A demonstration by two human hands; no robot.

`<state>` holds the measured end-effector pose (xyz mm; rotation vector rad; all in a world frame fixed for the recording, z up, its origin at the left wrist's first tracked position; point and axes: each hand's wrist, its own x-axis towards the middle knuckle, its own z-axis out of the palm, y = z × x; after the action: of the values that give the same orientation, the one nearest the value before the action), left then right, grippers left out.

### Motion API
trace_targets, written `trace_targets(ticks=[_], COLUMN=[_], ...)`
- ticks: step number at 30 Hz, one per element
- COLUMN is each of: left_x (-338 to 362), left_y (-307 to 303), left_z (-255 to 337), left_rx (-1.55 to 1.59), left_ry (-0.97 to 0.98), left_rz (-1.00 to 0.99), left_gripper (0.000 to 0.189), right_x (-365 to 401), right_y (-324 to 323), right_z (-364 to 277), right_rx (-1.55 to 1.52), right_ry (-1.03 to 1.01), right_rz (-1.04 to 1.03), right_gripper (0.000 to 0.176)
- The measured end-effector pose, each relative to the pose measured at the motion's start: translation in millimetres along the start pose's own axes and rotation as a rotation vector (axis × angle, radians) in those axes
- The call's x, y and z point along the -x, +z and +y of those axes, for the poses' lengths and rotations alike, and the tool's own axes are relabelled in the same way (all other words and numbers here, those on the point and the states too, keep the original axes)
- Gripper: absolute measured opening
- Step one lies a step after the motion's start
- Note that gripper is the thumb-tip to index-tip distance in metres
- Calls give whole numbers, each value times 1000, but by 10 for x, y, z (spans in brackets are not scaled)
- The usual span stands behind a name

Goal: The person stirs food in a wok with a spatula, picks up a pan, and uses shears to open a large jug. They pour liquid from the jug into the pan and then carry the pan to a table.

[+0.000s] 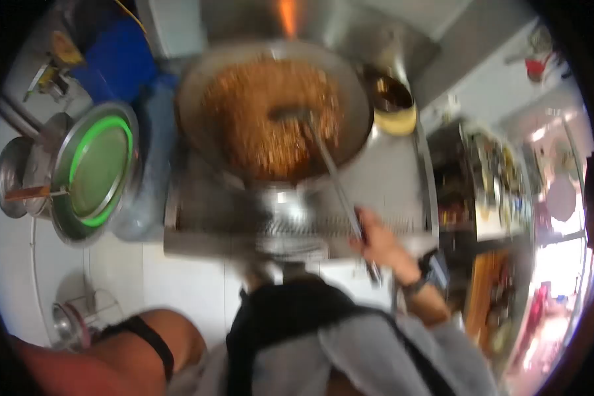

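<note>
A large wok point(363, 125) holds a heap of small brown food pieces point(270, 142) over the stove point(389, 185). My right hand point(379, 244) is closed around the long metal handle of a ladle point(330, 165), whose dark head rests on or in the food near the wok's middle. A dark strap circles my right wrist. My left hand is out of sight; only the left arm shows at the lower left. The picture is blurred.
At the left, a metal basin point(59, 198) has a green-rimmed strainer in it, beside a blue container point(119, 59). A yellowish pot point(396, 122) of dark liquid is right of the wok. Shelves point(482, 178) of items line the right. Orange flame shows behind the wok.
</note>
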<state>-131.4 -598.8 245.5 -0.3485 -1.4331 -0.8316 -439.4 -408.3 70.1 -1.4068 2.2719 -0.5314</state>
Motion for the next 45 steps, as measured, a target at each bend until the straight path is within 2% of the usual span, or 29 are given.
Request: trace_targets(ticks=[1,2,3,4,7,11,13,16,17,18,20,21,22,23,24,25,26,28,30,32,33,34,36,37,38,40,41,44,45], left_x=[77,97,104,102,127,203,199,175,166,164,251,420,612,932,1350,1893,2362,3134,3396,3427,3492,3452,3325,3410,3414,3415,3425,3423,3420], left_y=[48,79,113,144,280,370,389,436,447,447,451,454,410,277,219,77,-82,-254,-296,-237,-237,-191,-93,-121,-124,-122,-121,-131,-131], left_z=[-30,-59,-91,-108,-127,-103,-126,-102,-107,-137,-265,-408,-591,-856,-1073,-1298,-1391,-1534,-1605,-1605,-1620,-1626,-1628,-1663,-1666,-1633,-1620,-1623,-1630], left_rx=[-19,-32,-39,-47,-94,-109,-115,-116,-116,-126,-196,-339,-577,-1153,-1088,-1025,-1084,-1212,-1233,-1345,-1399,-1406,-1540,-1534,-1532,-1546,-1547,-1540,-1540], left_ry=[25,40,49,64,66,45,66,97,104,106,82,8,-125,-130,-603,-762,-860,-811,-778,-744,-877,-881,-985,-1035,-1042,-913,-920,-905,-904], left_rz=[20,34,39,44,65,122,130,160,180,207,291,368,358,70,119,73,-71,-12,65,-199,-309,-296,-358,-366,-359,-338,-339,-343,-347], left_gripper=[18,18,19,19,20,21,22,23,24,24,25,25,25,21,18,19,17,15,14,11,10,10,12,13,13,14,14,14,14], right_x=[-43,-146,-201,-189,-384,-173,-293,-290,-271,-300,-434,-668,-907,-1042,-1173,-1275,-1368,-1675,-1870,-1958,-2019,-2048,-2191,-2339,-2447,-2559,-2607,-2493,-2459], right_y=[22,-118,-208,-125,-341,-533,-672,-581,-807,-809,-841,-878,-923,-967,-979,-1005,-1042,-1118,-1216,-1318,-1317,-1313,-1236,-1159,-1076,-904,-798,-616,-665], right_z=[87,1,-75,177,277,372,288,725,265,267,416,700,960,987,1077,1043,1009,1151,1058,659,562,404,217,450,462,487,479,287,249], right_rx=[38,-142,-185,-6,-52,-34,-65,-115,-355,-357,-387,-179,23,55,164,220,282,335,400,280,262,408,358,184,192,-158,-223,-223,-49], right_ry=[18,193,278,-19,12,125,92,113,426,427,294,191,89,45,-101,-59,-17,-72,-115,217,250,248,356,333,332,334,311,299,265], right_rz=[-31,-190,-186,25,-46,-58,-44,70,-46,-59,-5,50,112,170,226,250,269,301,335,62,-31,-143,-258,-264,-267,-366,-453,-404,-419], right_gripper=[49,47,44,42,41,40,39,38,36,36,33,31,29,26,23,22,22,21,21,21,21,26,29,25,25,22,21,22,23])
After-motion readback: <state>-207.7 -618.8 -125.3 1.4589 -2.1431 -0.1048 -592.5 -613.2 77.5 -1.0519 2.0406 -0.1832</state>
